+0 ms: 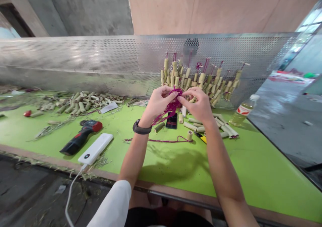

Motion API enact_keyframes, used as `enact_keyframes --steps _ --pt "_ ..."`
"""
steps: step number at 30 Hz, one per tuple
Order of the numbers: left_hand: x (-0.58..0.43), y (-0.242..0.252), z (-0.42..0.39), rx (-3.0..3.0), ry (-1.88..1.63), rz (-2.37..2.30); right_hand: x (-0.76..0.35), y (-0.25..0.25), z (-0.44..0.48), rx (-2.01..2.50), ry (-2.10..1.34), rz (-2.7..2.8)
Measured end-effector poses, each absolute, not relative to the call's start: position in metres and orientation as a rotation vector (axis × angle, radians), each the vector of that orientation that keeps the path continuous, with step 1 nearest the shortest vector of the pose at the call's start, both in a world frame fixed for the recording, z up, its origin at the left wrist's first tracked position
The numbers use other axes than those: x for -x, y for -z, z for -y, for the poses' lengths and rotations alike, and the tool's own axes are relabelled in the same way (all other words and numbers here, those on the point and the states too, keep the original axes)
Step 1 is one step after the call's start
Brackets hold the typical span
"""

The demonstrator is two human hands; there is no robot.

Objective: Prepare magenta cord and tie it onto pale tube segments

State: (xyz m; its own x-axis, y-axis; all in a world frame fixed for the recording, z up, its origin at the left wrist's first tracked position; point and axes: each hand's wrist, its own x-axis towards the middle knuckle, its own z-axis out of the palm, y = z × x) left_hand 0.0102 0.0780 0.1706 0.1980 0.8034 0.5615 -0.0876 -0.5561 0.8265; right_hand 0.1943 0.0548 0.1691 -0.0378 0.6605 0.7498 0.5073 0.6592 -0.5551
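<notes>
White sleeve [113, 203] and bare forearms reach from the near edge over the green worktop [251, 173], which is backed by a perforated metal screen [88, 62]. A bundle of bamboo tubes [198, 79] leans against that screen, a loose tube pile [83, 102] lies far left, and a drill [80, 136], white power bank [95, 148] and plastic bottle [244, 110] rest on the surface. Left grip [158, 101] and right grip [198, 106] are both pinched on a tangle of purple cord [173, 104], held above the worktop just before the bundle, strands hanging toward a dark phone [171, 120].
</notes>
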Motion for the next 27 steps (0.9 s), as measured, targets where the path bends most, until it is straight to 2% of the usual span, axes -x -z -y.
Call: enact_keyframes --steps 17,27 --pt "-0.012 -0.167 -0.088 -1.626 -1.365 -0.606 -0.196 -0.163 -0.062 0.92 -0.27 1.75" --pt "-0.011 -0.17 -0.082 -2.027 -1.358 -0.56 -0.197 -0.165 -0.061 0.883 -0.322 1.726"
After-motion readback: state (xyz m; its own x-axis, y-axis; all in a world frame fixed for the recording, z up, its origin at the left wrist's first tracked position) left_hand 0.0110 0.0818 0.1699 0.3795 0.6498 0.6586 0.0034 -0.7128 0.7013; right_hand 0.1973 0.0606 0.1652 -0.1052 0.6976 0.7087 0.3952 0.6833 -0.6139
